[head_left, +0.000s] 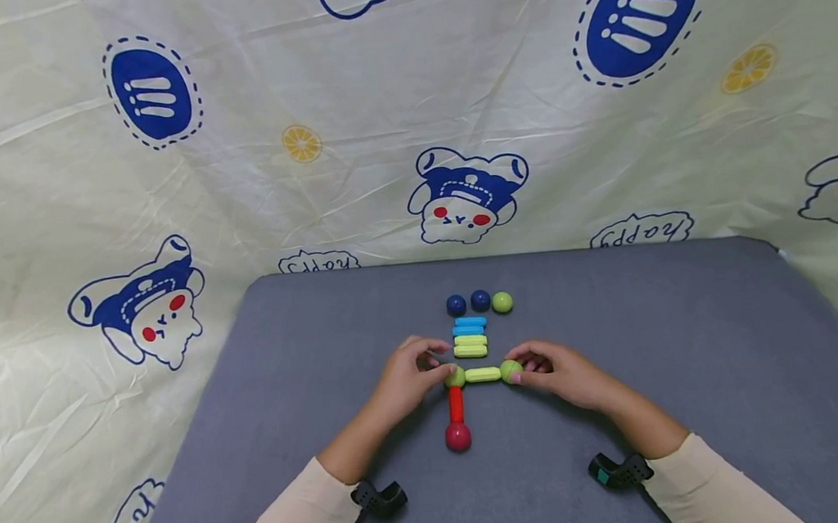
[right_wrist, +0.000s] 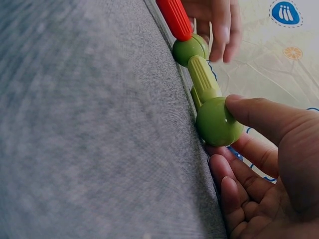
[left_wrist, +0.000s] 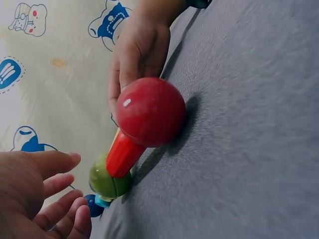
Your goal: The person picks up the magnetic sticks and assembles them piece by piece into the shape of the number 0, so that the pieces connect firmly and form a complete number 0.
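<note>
A joined piece lies on the grey table: a red ball (head_left: pixel 458 436), a red rod (head_left: pixel 456 405), a green ball (left_wrist: pixel 110 179) at the corner, a yellow-green rod (head_left: pixel 483 375) and a second green ball (right_wrist: pixel 219 122) at the right end. My right hand (head_left: pixel 567 375) pinches that end ball between thumb and fingers. Beside the corner ball is my left hand (head_left: pixel 411 379), its fingers spread and loosely bent; in the left wrist view a gap shows between them and the ball.
Beyond the joined piece lie two yellow-green rods (head_left: pixel 470 351) and two blue rods (head_left: pixel 470 322), stacked in a column. Farther back sit two dark blue balls (head_left: pixel 480 300) and a loose green ball (head_left: pixel 502 302). A printed cloth (head_left: pixel 354 193) hangs behind the table (head_left: pixel 306 328).
</note>
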The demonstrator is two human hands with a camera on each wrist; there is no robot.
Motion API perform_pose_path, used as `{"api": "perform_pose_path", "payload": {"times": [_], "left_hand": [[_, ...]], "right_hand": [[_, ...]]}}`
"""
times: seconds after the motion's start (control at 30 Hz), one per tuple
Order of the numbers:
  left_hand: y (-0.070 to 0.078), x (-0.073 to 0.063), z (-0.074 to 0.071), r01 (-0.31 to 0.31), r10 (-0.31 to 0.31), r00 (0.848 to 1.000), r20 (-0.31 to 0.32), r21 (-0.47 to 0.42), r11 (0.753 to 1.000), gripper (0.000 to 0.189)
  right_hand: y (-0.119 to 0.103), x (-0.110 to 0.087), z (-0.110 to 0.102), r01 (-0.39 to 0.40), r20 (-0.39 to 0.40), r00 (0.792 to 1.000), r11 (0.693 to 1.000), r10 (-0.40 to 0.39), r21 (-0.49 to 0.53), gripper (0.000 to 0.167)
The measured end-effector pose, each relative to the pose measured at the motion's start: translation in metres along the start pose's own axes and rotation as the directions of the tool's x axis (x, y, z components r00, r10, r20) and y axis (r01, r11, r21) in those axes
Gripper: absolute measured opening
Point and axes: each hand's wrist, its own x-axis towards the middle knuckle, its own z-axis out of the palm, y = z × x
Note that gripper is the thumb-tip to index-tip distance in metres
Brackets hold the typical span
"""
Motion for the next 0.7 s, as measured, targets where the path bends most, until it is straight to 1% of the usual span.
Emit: {"api": "perform_pose_path", "payload": {"times": [0.1, 0.23, 0.33, 0.53, 0.7], "left_hand": [[-0.001, 0.009, 0.005, 0.007, -0.008, 1.000, 0.010, 0.031, 0.999, 0.027], [-0.003, 0.021, 0.011, -0.029, 0.028, 0.999, 0.025, 0.075, 0.997, 0.021], [-0.002, 0.028, 0.015, -0.055, 0.051, 0.998, 0.037, 0.110, 0.992, 0.019], [-0.002, 0.034, 0.021, -0.062, 0.053, 0.997, 0.061, 0.156, 0.986, 0.017], [-0.002, 0.036, 0.024, -0.054, 0.045, 0.998, 0.052, 0.180, 0.982, 0.015]], "right_hand": [[-0.001, 0.000, 0.000, -0.009, 0.001, 1.000, 1.000, 0.009, 0.002, 0.034], [-0.002, -0.001, 0.000, -0.016, 0.003, 1.000, 1.000, 0.016, 0.004, 0.034], [-0.003, -0.001, 0.000, -0.016, 0.009, 1.000, 1.000, 0.015, 0.009, 0.034], [-0.001, -0.002, -0.001, -0.002, 0.011, 1.000, 1.000, 0.002, 0.017, 0.034], [0.000, -0.001, -0.001, 0.005, 0.012, 1.000, 1.000, -0.005, 0.015, 0.034]]}}
